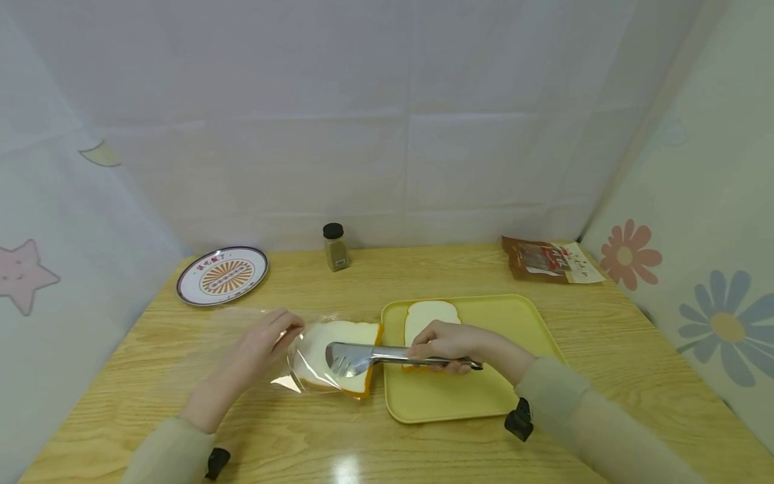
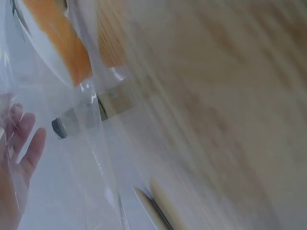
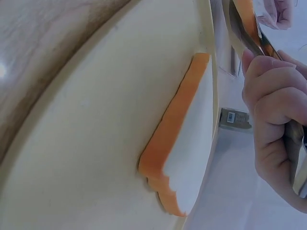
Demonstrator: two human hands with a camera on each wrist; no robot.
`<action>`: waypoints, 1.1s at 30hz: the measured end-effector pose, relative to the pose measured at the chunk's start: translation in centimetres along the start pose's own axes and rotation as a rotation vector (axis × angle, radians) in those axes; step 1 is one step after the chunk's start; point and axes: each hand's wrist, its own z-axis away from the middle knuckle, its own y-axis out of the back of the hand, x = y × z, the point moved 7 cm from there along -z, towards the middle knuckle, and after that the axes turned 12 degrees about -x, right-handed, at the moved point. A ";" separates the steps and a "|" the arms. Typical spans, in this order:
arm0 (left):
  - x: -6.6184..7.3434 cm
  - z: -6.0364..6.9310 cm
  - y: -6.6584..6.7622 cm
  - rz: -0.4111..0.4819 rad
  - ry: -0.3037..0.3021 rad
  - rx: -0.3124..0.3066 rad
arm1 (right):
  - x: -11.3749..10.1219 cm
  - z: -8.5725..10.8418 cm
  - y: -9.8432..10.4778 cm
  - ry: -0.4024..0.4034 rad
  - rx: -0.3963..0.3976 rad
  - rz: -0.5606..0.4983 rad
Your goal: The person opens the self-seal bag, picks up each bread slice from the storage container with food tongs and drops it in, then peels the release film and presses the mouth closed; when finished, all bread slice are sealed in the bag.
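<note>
In the head view a bread slice with an orange crust lies partly inside a clear plastic bag, just left of the tray. My left hand holds the bag's upper edge with bent fingers; in the left wrist view, plastic covers part of the hand. My right hand grips metal tongs, whose head lies over the slice in the bag. Whether the tongs pinch the slice cannot be told. Beneath my right hand a second slice lies on the yellow tray.
A round patterned plate sits at the back left of the wooden table. A black-capped jar stands upright near the back wall. At the back right lies a brown and white packet.
</note>
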 end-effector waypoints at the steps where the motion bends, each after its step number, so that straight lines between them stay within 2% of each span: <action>1: 0.0 0.0 0.1 -0.001 -0.003 0.007 | -0.1 -0.1 -0.1 -0.003 -0.004 -0.004; 4: 0.2 -0.1 0.2 -0.013 -0.020 0.017 | -0.2 -0.3 -0.4 0.001 -0.022 -0.034; 8: 0.5 -0.2 0.2 -0.036 -0.044 0.002 | -0.4 -0.5 -0.8 0.013 -0.050 -0.081; 16: 0.8 0.0 0.1 -0.032 -0.057 -0.017 | -0.9 -1.4 -1.2 -0.005 -0.039 -0.064; 24: 0.9 0.0 0.2 -0.040 -0.008 -0.020 | -0.9 -2.3 -1.3 -0.040 -0.027 -0.054; 30: 0.5 0.0 0.3 0.008 0.069 -0.050 | -0.7 -2.4 -1.0 -0.079 0.005 -0.029; 33: 0.2 0.1 0.5 0.022 0.105 -0.044 | -0.6 -2.4 -0.8 -0.090 0.017 -0.031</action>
